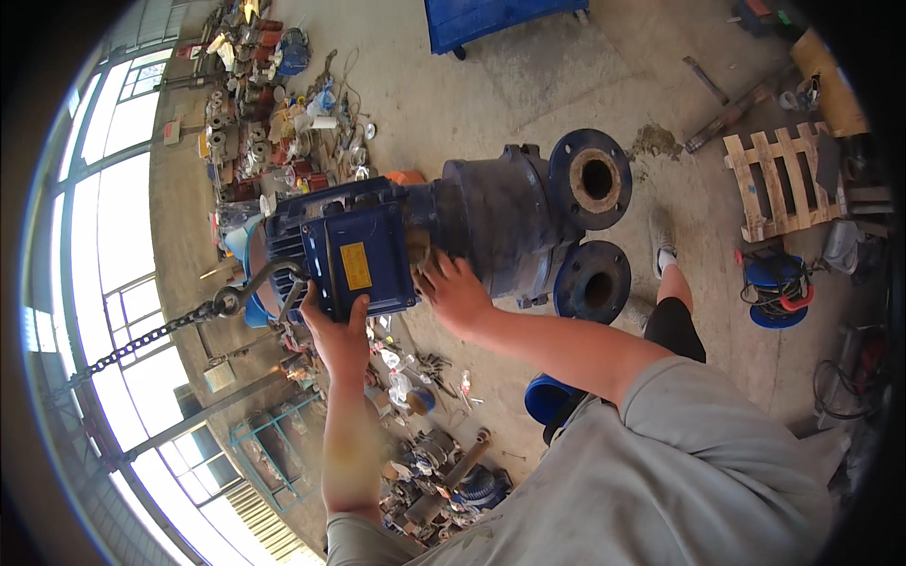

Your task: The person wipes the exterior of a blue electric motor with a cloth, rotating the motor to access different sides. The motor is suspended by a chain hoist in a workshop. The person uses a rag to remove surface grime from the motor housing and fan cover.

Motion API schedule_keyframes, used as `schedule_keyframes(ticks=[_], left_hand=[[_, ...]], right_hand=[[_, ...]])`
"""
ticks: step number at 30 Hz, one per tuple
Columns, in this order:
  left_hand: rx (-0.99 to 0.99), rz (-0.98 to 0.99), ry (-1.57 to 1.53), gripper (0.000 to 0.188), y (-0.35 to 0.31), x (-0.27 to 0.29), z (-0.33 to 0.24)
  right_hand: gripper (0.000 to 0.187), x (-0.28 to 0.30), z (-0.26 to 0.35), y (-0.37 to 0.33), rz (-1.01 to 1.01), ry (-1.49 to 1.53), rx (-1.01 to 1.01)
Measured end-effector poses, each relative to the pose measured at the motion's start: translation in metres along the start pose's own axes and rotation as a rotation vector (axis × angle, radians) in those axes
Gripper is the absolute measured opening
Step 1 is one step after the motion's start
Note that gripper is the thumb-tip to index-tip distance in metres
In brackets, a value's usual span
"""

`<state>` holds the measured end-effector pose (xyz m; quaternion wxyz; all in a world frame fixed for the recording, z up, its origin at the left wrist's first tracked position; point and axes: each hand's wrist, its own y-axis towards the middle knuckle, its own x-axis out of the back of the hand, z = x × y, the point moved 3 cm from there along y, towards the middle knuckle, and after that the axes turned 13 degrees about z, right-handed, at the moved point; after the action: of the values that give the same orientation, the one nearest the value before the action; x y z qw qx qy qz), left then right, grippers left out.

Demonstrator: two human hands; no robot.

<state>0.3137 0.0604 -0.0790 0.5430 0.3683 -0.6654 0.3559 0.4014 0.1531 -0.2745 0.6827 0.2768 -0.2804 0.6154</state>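
A large dark blue electric motor (363,250) with a yellow label on its box is joined to a blue pump (495,222) that has two round flanges, an upper flange (593,179) and a lower flange (595,285). A metal hook (253,288) on a chain (142,341) meets the motor's left end. My left hand (338,338) grips the motor's near edge, thumb against the label box and fingers close to the hook. Bent fingers of my right hand (455,300) curl onto the neck between motor and pump. Their tips are partly hidden at its opening.
Used machine parts (260,141) crowd the floor along the left, with more parts (434,481) below. A wooden pallet (779,179) and a blue cable reel (776,288) lie at right. A blue cart (500,21) stands at the top. Another person's leg (672,292) shows beyond my right arm.
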Motion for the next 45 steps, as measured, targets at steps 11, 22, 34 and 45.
schedule_keyframes(ticks=[11, 22, 34, 45], left_hand=[[0.025, -0.001, -0.016, 0.093, 0.0, -0.005, 0.008], [0.076, -0.053, 0.103, 0.094, -0.004, -0.014, -0.009], [0.181, -0.071, -0.027, 0.095, -0.005, -0.024, -0.018], [0.316, -0.117, -0.128, 0.096, -0.017, -0.035, -0.045]], right_hand=[[0.033, 0.041, -0.05, 0.108, 0.006, -0.002, -0.09], [0.037, 0.002, -0.004, -0.009, 0.266, 0.522, -0.023], [0.034, 0.004, -0.01, -0.004, 0.129, 0.529, -0.167], [0.022, 0.075, -0.099, 0.049, 0.229, -0.549, 0.272]])
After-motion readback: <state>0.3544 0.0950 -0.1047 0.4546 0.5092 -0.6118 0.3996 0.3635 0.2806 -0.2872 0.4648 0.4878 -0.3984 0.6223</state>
